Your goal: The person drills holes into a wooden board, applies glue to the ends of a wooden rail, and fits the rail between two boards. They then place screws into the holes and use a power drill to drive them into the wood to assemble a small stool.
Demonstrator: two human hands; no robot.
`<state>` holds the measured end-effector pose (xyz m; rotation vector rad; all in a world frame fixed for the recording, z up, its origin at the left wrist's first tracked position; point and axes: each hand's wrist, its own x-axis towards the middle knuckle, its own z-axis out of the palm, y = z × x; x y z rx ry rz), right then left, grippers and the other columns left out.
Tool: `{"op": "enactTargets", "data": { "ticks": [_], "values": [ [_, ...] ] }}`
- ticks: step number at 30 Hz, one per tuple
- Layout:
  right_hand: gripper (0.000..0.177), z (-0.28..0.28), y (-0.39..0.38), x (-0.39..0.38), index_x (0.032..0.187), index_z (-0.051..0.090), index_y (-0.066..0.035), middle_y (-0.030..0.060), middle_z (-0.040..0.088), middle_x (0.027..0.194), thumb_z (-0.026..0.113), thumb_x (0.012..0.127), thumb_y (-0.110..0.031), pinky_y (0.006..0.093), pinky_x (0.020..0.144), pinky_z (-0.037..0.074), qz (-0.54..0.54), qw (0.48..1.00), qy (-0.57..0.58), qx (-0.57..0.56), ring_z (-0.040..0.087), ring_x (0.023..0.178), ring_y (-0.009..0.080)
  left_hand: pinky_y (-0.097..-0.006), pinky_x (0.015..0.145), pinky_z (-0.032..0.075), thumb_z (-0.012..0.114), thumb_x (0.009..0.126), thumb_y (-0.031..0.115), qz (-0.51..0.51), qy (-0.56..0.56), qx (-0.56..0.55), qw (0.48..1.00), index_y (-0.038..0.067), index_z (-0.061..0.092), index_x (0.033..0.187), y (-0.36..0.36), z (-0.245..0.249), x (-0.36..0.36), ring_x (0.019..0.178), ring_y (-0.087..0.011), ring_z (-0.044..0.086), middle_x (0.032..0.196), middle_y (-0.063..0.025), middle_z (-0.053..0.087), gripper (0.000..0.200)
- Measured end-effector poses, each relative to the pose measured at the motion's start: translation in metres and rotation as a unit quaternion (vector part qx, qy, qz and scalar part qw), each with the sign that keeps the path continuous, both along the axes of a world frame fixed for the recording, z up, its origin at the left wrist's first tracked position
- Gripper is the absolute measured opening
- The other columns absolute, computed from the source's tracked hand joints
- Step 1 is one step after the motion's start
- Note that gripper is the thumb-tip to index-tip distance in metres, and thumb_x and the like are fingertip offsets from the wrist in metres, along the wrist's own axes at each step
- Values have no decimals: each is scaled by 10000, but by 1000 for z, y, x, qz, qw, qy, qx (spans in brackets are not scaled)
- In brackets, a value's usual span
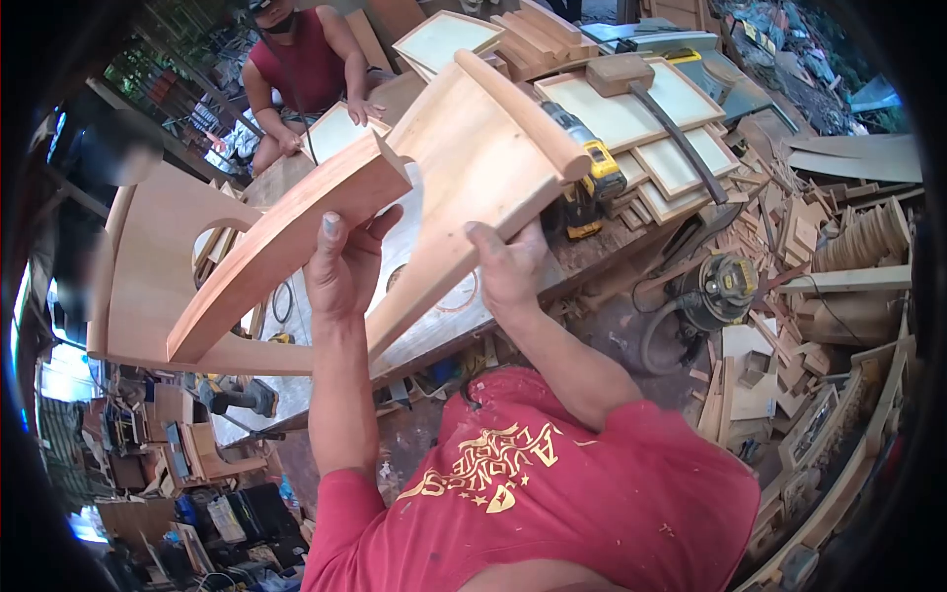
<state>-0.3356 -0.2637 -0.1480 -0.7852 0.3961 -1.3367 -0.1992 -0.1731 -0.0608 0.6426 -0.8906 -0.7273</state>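
Note:
My left hand (pixel 343 266) is closed on a thick, curved wooden piece (pixel 286 242), thumb on its near side and the other fingers partly behind it. The piece lies tilted across a larger wooden panel assembly (pixel 464 148), which has a cut-out and a rounded rail (pixel 523 116) along its right end. My right hand (pixel 508 259) grips the near edge of that assembly, its thumb on top and most fingers hidden underneath. A left section of the assembly (pixel 158 266) shows beyond the curved piece. Whether the curved piece touches the panel cannot be made out.
A yellow-black cordless drill (pixel 597 168) stands right of the panel. Behind it a wooden mallet (pixel 619 74) rests on stacked framed panels (pixel 681 99). Another person (pixel 308 59) sits across the workbench (pixel 454 331). A shop vacuum (pixel 725 291) and wood scraps (pixel 789 237) lie right.

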Motion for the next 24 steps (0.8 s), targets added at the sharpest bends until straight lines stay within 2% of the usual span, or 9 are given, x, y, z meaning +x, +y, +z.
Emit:
{"op": "enactTargets", "data": {
  "ticks": [3, 6, 7, 10, 12, 16, 17, 20, 24],
  "values": [
    [562, -9, 13, 13, 1331, 487, 53, 121, 613, 1226, 708, 816, 17, 326, 966, 496, 7, 994, 91, -52, 613, 1092, 186, -461, 981, 577, 781, 882, 326, 7, 7, 12, 1000, 66, 528, 1379, 0, -1, -1, 1209, -265, 632, 1314, -115, 629, 615],
    [522, -13, 16, 27, 1241, 521, 81, 145, 637, 1117, 722, 777, -48, 339, 890, 528, -10, 999, 52, -9, 639, 1010, 222, -449, 978, 578, 787, 874, 349, 12, -10, 9, 1000, 62, 524, 1383, 7, 0, -10, 1210, -272, 633, 1310, -118, 632, 641],
    [513, -16, 14, 28, 1230, 524, 83, 159, 644, 1114, 724, 779, -57, 344, 882, 532, -42, 996, 78, -21, 646, 999, 227, -455, 993, 568, 785, 874, 370, 11, -32, 15, 999, 57, 514, 1393, 9, -2, -6, 1215, -283, 627, 1322, -123, 625, 664],
    [517, -20, 4, 21, 1238, 526, 83, 164, 637, 1130, 722, 779, -50, 354, 893, 527, 16, 998, 61, 0, 636, 1028, 224, -473, 1010, 554, 786, 872, 367, 21, -3, 18, 1000, 53, 507, 1398, 14, -9, 0, 1219, -300, 622, 1338, -126, 613, 673],
    [516, -21, -4, 30, 1239, 536, 79, 151, 634, 1135, 728, 775, -41, 349, 901, 518, 4, 1000, 23, 6, 632, 1019, 219, -485, 1019, 545, 771, 884, 360, 7, 1, 10, 1000, 58, 496, 1407, 15, -8, 3, 1222, -305, 620, 1347, -127, 607, 664],
    [503, -11, -9, 34, 1227, 553, 81, 138, 641, 1128, 731, 773, -43, 334, 896, 511, -18, 999, 42, -13, 634, 998, 216, -510, 1040, 518, 725, 916, 362, -22, 22, -4, 1000, 64, 473, 1426, 16, -2, 0, 1263, -306, 589, 1371, -124, 591, 643],
    [499, -4, -8, 37, 1223, 558, 84, 135, 644, 1121, 730, 773, -42, 330, 894, 510, -15, 998, 54, -16, 634, 991, 216, -530, 1078, 472, 694, 930, 397, -20, 33, -23, 999, 70, 457, 1439, 18, 1, -2, 1301, -301, 551, 1394, -129, 569, 650],
    [476, 11, -9, 44, 1206, 566, 96, 139, 652, 1106, 713, 767, -14, 321, 885, 509, 16, 998, 53, -25, 636, 980, 215, -539, 1119, 415, 701, 913, 484, 31, 130, -89, 987, 85, 483, 1402, 38, 10, -1, 1310, -295, 533, 1397, -132, 556, 668],
    [461, 30, -9, 56, 1191, 566, 106, 145, 657, 1090, 658, 747, 20, 318, 869, 512, 17, 997, 36, -66, 645, 967, 221, -508, 1087, 448, 721, 904, 475, 122, 207, -113, 964, 88, 549, 1317, 71, 33, -4, 1261, -294, 536, 1321, -124, 578, 591]
  ]
}}
